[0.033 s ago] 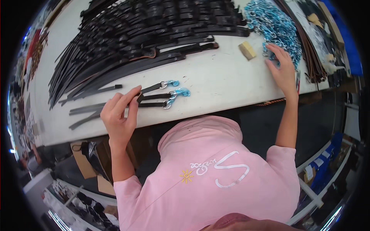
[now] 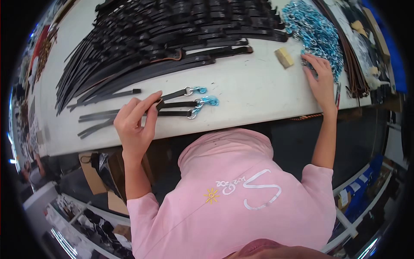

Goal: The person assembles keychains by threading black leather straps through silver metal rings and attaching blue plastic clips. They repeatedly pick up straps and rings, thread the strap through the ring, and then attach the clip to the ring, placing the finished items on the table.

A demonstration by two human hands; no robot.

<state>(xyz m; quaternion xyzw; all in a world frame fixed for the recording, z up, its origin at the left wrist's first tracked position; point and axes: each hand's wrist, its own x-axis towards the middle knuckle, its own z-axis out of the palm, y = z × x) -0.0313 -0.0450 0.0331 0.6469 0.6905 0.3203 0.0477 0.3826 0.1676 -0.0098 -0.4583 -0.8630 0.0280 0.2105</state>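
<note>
My left hand (image 2: 137, 118), over the table's near left part, pinches a black strap (image 2: 161, 104) between thumb and fingers. Beside those fingertips lie several black straps (image 2: 177, 113) with metal rings at their right ends. Blue-and-silver snap hooks (image 2: 209, 101) hang on the rings. My right hand (image 2: 321, 82) rests at the near left edge of a heap of blue-and-silver snap hooks (image 2: 321, 32). Its thumb is apart from its bent fingers, and the fingertips are at the outermost hooks. Whether they touch one is hard to make out.
A large pile of black straps (image 2: 172, 39) covers the far part of the white table (image 2: 250, 90). A yellowish sponge-like block (image 2: 284, 58) lies left of the hook heap. Brown straps (image 2: 354, 82) run along the right side. Cardboard boxes (image 2: 92, 175) stand below the table's edge.
The whole view has shifted slightly, so the table things appear a little further right. My right fingers have drawn slightly closer together; the left hand keeps its pinch.
</note>
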